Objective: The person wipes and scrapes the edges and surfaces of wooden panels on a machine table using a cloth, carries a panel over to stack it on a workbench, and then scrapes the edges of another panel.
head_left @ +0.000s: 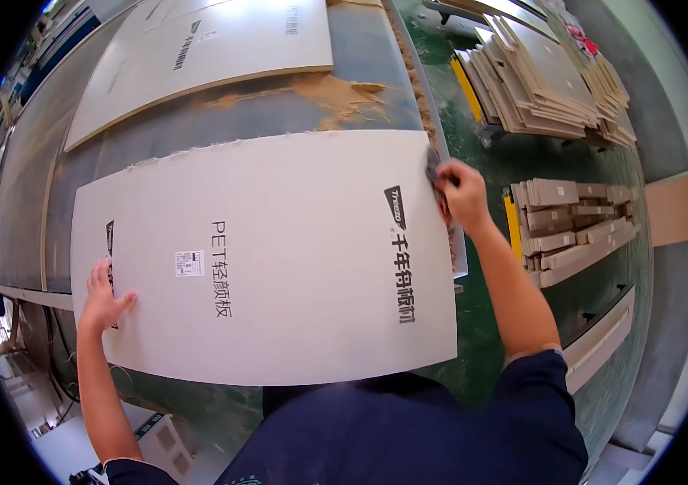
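A large white panel [303, 234] printed with "PET" lettering and a paper label lies in front of me, its near edge close to my body. My left hand [103, 301] rests on its left part with fingers spread, over the black print there. At the far right edge, my right hand [463, 190] is closed round a dark hand tool [432, 166]. The tool sits against the panel's edge, near its far right corner; its exact kind is hard to make out. Ragged shreds run along the panel's far edge.
Another printed board [255, 44] lies farther back on the grey machine table [150, 149], with a sawdust pile [340, 95] beside it. On the green floor to the right are stacked boards [538, 77] and a stack of narrow strips [578, 230].
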A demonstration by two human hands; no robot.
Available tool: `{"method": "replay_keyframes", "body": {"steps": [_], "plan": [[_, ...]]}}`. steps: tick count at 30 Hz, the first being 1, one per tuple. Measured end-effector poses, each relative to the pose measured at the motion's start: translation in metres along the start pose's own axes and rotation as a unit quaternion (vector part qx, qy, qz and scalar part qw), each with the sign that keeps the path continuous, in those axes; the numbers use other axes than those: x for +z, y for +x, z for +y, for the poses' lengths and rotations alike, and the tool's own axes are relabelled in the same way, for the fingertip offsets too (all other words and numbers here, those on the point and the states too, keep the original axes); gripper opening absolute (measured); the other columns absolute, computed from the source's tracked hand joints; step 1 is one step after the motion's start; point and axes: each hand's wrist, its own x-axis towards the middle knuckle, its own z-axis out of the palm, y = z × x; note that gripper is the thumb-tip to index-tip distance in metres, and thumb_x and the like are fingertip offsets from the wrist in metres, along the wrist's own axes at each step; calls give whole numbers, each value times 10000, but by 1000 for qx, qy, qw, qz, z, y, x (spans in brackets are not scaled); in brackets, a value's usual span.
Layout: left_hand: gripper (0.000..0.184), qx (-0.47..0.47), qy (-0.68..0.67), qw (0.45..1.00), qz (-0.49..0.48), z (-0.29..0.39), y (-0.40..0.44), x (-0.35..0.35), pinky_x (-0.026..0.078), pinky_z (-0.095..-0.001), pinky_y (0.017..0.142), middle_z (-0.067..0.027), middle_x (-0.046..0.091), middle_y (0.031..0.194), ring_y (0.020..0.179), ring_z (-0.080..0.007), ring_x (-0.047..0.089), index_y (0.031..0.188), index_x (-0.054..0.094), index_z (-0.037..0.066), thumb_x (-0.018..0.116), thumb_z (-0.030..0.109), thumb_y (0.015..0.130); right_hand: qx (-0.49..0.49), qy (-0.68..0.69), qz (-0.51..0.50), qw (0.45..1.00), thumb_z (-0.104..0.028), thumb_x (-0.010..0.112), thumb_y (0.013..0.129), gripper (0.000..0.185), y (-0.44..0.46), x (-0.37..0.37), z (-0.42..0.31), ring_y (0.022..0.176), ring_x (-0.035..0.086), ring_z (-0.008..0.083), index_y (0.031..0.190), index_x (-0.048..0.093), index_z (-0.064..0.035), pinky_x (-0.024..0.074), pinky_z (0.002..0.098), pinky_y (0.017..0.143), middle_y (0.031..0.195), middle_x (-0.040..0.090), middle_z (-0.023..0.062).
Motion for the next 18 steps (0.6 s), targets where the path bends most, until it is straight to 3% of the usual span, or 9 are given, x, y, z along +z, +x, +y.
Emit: {"method": "replay_keyframes", "body": {"steps": [2, 4, 7, 10, 12, 14, 16, 18], "plan": [[936, 1, 6, 1000, -1, 1, 0, 0, 241, -455, 1148, -224, 168, 1549, 1420, -395, 187, 1484, 191, 26, 761, 307, 796, 63, 69, -17, 996, 36, 617, 827, 51, 38, 9, -2, 508, 524, 108, 869, 614, 8, 423, 286, 465, 682, 598, 61], [920, 5, 18, 1000, -3, -1, 0, -2, 234, -453, 1150, -224, 172, 1548, 1420, -398, 185, 1483, 191, 22, 750, 297, 806, 59, 91, -14, 994, 32, 624, 829, 50, 56, 16, 5, 453, 499, 123, 868, 613, 3, 388, 318, 404, 688, 598, 53], [885, 21, 30, 999, -3, -6, 2, 4, 232, -453, 1150, -225, 181, 1544, 1413, -403, 195, 1484, 188, 19, 726, 279, 830, 52, 91, -23, 994, 37, 626, 824, 60, 29, 7, -1, 477, 509, 118, 875, 618, 8, 401, 307, 423, 700, 603, 44], [848, 45, 41, 998, -3, -11, 1, 4, 231, -456, 1148, -228, 201, 1535, 1407, -407, 206, 1483, 187, 14, 698, 265, 855, -29, 81, -15, 996, 62, 617, 814, 74, -36, -5, 10, 466, 500, 103, 868, 622, 11, 400, 287, 414, 705, 603, 38], [829, 49, 33, 998, -6, -4, -2, 0, 228, -457, 1148, -231, 217, 1528, 1402, -410, 212, 1484, 184, 11, 681, 261, 870, 63, 65, -29, 995, 81, 605, 803, 84, -93, -21, -18, 518, 529, 95, 851, 622, 14, 419, 268, 448, 706, 603, 42], [828, 63, 54, 997, 5, -12, 2, 6, 227, -458, 1147, -237, 227, 1522, 1401, -414, 215, 1486, 179, 11, 673, 272, 876, 239, 67, -58, 967, 89, 595, 797, 83, -142, -38, -62, 592, 567, 101, 830, 614, 15, 433, 261, 489, 695, 593, 30], [826, 76, 66, 995, 12, -16, 7, 8, 227, -459, 1146, -244, 234, 1517, 1400, -418, 219, 1486, 177, 6, 667, 284, 882, 250, 40, -75, 964, 90, 598, 779, 86, -185, -49, -77, 651, 591, 121, 832, 614, 25, 457, 269, 548, 684, 603, 51], [826, 82, 66, 994, 13, -19, 8, 10, 227, -461, 1145, -252, 236, 1513, 1398, -422, 223, 1484, 179, -3, 662, 297, 886, 180, -14, -62, 982, 93, 592, 759, 87, -228, -57, -77, 631, 596, 135, 817, 618, 33, 469, 264, 573, 681, 614, 88]]}}
